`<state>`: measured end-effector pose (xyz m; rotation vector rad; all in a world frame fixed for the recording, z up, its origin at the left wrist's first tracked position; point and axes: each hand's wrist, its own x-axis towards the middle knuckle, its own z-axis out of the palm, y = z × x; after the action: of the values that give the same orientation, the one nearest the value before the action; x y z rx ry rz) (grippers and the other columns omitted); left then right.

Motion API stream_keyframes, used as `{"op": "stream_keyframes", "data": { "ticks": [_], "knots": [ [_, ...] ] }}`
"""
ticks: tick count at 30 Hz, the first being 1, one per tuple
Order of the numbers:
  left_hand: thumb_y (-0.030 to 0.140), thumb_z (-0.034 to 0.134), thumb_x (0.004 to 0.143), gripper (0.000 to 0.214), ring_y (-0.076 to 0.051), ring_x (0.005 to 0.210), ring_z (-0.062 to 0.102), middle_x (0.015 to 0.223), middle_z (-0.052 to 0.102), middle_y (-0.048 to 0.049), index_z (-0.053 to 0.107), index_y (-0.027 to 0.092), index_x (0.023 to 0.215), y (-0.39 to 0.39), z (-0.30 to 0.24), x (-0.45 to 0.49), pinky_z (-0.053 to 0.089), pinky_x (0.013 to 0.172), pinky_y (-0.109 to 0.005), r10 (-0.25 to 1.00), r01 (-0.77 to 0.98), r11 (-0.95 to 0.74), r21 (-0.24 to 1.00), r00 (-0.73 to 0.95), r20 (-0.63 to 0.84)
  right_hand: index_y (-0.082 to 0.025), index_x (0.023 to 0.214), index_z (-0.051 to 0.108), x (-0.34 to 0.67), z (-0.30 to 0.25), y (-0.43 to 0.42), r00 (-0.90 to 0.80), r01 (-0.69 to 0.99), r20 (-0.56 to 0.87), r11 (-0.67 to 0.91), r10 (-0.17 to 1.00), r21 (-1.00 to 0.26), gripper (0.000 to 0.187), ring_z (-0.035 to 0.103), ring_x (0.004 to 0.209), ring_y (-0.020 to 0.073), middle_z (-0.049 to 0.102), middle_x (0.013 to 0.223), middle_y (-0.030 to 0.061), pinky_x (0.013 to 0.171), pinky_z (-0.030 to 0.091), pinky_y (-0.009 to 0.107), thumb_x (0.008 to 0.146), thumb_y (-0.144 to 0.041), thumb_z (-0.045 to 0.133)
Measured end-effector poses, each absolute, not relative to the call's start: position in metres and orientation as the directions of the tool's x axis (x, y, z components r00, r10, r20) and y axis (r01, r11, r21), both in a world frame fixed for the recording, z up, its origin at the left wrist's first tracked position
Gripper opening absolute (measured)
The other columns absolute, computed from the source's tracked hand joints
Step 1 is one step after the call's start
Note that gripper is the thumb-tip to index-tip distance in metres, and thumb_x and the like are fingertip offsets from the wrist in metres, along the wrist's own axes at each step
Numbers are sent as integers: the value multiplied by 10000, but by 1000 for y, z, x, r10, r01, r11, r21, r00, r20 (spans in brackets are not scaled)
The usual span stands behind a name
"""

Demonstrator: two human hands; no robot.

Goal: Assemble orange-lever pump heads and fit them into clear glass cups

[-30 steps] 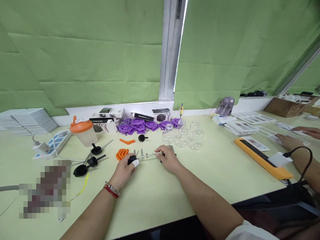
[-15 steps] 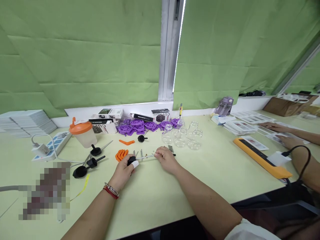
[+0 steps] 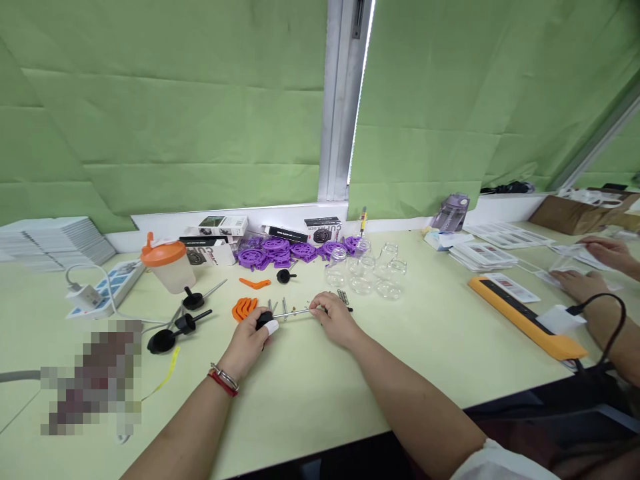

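My left hand (image 3: 249, 343) is closed round a black knob (image 3: 263, 319) with a thin metal rod (image 3: 294, 312) sticking out to the right; one fingertip wears a white cover. My right hand (image 3: 337, 319) pinches the rod's far end, fingers closed. Both hands rest low over the pale green table (image 3: 310, 380). Orange curved pieces (image 3: 243, 308) lie just left of the knob. A small spring (image 3: 343, 296) and loose screws lie by my right hand.
Clear glass jars (image 3: 367, 270) and purple plastic discs (image 3: 280, 251) sit behind my hands. Black knobbed rods (image 3: 177, 327), an orange-lidded cup (image 3: 167, 265) and a power strip (image 3: 103, 288) lie left. Another person's hands (image 3: 583, 283) handle cards at right, near an orange device (image 3: 525, 317).
My hands have barely moved on the knob and rod. The other person's hands at right have shifted among the cards.
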<state>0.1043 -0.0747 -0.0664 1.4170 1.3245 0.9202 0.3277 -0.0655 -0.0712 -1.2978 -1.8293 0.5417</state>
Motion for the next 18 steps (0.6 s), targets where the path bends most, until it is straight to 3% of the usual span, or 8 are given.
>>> {"op": "stream_keyframes", "data": {
  "ticks": [12, 18],
  "knots": [
    [310, 565, 720, 261, -133, 554, 482, 672, 485, 41, 514, 227, 962, -74, -65, 105, 368, 539, -256, 988, 278, 21, 960, 141, -63, -172, 732, 638, 328, -71, -64, -166, 597, 373, 395, 913, -698, 167, 551, 870, 166, 632, 908, 45, 870, 368, 331, 862, -185, 535],
    [327, 560, 725, 260, -140, 545, 473, 624, 481, 45, 515, 226, 960, -76, -63, 105, 360, 522, -251, 988, 288, 20, 957, 142, -63, -213, 853, 659, 330, -72, -65, -127, 555, 368, 373, 921, -744, 86, 542, 944, 180, 635, 948, 24, 886, 362, 333, 795, -166, 616]
  ]
}}
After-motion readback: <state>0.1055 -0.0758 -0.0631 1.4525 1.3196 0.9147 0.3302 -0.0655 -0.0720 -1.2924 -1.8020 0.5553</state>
